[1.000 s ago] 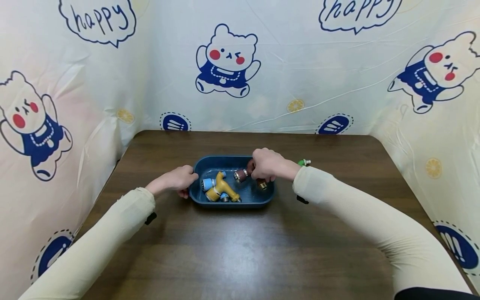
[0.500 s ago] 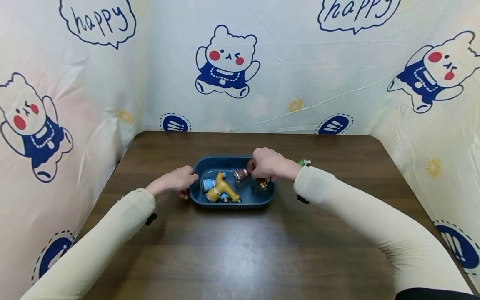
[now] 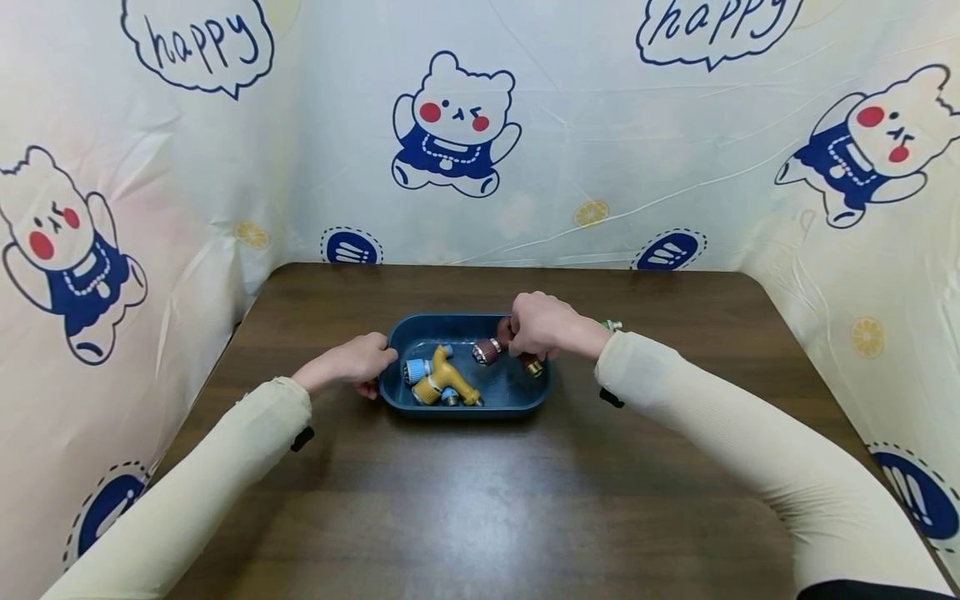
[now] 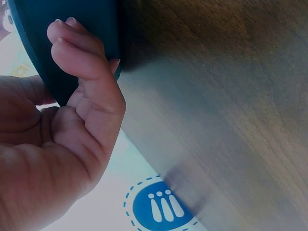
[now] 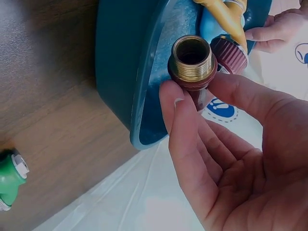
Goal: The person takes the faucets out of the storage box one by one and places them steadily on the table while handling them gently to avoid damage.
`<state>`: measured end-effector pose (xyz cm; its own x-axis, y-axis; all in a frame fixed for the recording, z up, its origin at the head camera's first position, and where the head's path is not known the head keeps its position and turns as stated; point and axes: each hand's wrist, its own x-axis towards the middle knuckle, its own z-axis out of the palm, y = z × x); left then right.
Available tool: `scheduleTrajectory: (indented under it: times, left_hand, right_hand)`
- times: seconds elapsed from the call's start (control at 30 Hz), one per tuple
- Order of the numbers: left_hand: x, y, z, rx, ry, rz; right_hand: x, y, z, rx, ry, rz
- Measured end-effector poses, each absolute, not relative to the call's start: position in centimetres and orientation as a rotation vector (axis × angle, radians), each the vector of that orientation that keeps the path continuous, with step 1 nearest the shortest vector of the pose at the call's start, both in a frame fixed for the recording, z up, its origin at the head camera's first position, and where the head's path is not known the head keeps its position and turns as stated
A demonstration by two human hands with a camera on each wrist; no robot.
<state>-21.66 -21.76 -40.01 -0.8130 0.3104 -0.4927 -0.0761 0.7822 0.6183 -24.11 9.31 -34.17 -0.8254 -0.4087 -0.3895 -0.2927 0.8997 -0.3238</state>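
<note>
We note: left hand (image 3: 356, 360) grips tray (image 3: 512, 393) at nine o'clock, likely steadying it; right hand (image 3: 547, 327) pinches brown fitting (image 3: 487, 351) at two o'clock.

Curtained-off bench booth, as far as can be seen; home, lab or workshop can't be told, since the room behind is hidden. A dark wood-grain bench (image 3: 480, 475) is enclosed at the back and both sides by pale, creased sheeting (image 3: 585, 108) printed with cartoon bears (image 3: 453, 125), "happy" bubbles (image 3: 198, 50) and citrus slices (image 3: 592, 213). By the coloured fittings (image 3: 447, 373) in the blue tray (image 3: 465, 412), workshop use isn't proven.
</note>
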Motion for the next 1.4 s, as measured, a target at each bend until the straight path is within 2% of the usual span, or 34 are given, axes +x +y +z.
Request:
scheduleTrajectory:
  times: [1.4]
  left_hand:
    - [-21.7,-21.8,-40.0,0.187,2.369,0.856]
  right_hand:
    - [-24.2,12.5,-34.0,-0.515,2.653,-0.407]
